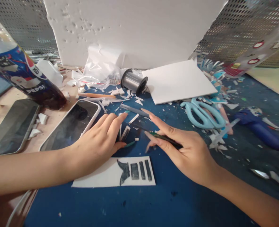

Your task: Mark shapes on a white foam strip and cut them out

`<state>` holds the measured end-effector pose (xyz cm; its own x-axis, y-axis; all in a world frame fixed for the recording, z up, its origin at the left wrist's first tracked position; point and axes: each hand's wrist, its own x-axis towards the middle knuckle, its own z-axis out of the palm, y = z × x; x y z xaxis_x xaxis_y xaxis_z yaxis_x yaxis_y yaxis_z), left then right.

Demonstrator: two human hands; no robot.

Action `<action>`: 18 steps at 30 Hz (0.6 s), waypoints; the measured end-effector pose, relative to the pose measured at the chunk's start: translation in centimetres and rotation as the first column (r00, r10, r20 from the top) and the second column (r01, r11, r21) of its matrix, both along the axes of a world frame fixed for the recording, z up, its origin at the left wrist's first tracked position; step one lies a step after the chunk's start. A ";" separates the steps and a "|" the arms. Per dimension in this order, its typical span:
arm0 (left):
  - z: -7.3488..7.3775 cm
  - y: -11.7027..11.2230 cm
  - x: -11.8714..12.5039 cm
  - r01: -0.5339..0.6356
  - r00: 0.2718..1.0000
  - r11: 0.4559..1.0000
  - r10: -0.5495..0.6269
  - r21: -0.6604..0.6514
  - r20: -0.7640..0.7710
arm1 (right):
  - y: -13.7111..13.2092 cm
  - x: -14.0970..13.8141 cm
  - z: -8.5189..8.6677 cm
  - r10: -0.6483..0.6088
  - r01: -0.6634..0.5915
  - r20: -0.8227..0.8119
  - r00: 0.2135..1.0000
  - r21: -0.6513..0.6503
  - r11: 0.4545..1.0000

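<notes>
Mat (101,209): blue, littered with white scraps (43,118)
Backdrop: white board (134,28) before perforated metal (28,19)
Card (97,173): flat on mat, four dark shapes (135,171), upper left hidden under left forearm (47,167)
Left hand (104,129): thumb and forefinger apart; contact with small pieces (124,133) cannot be told
Right hand (186,148): clamped on dark tool (169,140), tip unclear
Bottle (23,75): cut off at left

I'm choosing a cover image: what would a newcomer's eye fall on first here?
Probably the two bare hands mid-picture: the left hand, and the right hand holding a thin dark tool, above a blue mat. Just below the left hand, a white strip bears dark shapes, one like a fishtail. Behind stands a big, dented white board, with a Pepsi bottle at the far left.
</notes>
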<state>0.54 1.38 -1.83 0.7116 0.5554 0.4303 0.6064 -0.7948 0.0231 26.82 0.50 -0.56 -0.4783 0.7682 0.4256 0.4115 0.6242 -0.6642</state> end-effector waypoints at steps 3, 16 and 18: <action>-0.3 0.2 -0.1 -0.007 0.999 0.999 0.008 -0.042 0.036 | -0.5 0.0 0.3 0.006 -0.008 -0.009 1.000 -0.282 0.959; 1.8 -0.1 0.4 0.122 0.918 0.775 0.149 -0.620 0.368 | -1.1 -0.9 1.7 -0.289 0.186 -0.117 0.950 -0.532 0.826; 1.9 -0.1 0.6 0.167 0.894 0.709 0.183 -0.685 0.408 | -1.2 -1.3 1.6 -0.264 0.175 -0.098 0.959 -0.528 0.831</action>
<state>1.13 1.26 0.06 0.5509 0.8171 0.1697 0.3999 -0.4369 0.8058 25.48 -0.70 1.06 -0.2304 0.9731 0.0003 0.3575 0.0849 -0.9300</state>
